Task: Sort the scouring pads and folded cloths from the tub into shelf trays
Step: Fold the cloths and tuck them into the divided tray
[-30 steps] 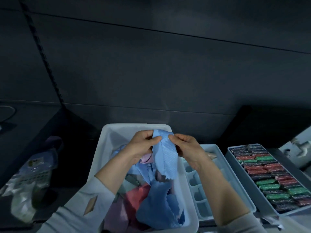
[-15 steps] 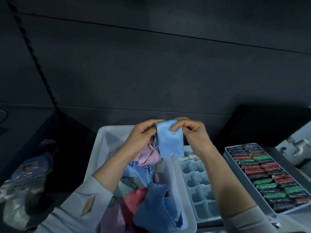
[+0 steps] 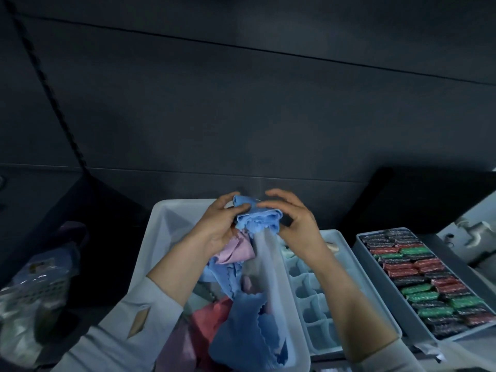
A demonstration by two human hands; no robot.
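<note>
A small blue cloth [image 3: 257, 220], folded into a thick bundle, is held above the far end of the white tub [image 3: 166, 226]. My left hand [image 3: 218, 226] grips its left side with thumb and fingers. My right hand [image 3: 292, 224] holds the right side, thumb under the bundle and fingers arched over it. Loose blue, pink and red cloths [image 3: 241, 326] fill the tub below. A divided tray [image 3: 316, 299] with small compartments lies right of the tub. Further right, a tray [image 3: 375, 253] holds rows of red, green and black scouring pads [image 3: 429, 277].
A dark wall rises behind the tub. A plastic bag with a packaged item [image 3: 35, 288] lies at the left on the dark surface. A pale fixture [image 3: 472, 232] shows at the far right edge.
The blue cloth hung flat between both hands before; now it is folded over into a compact bundle. Both hands have closed in towards each other around it.
</note>
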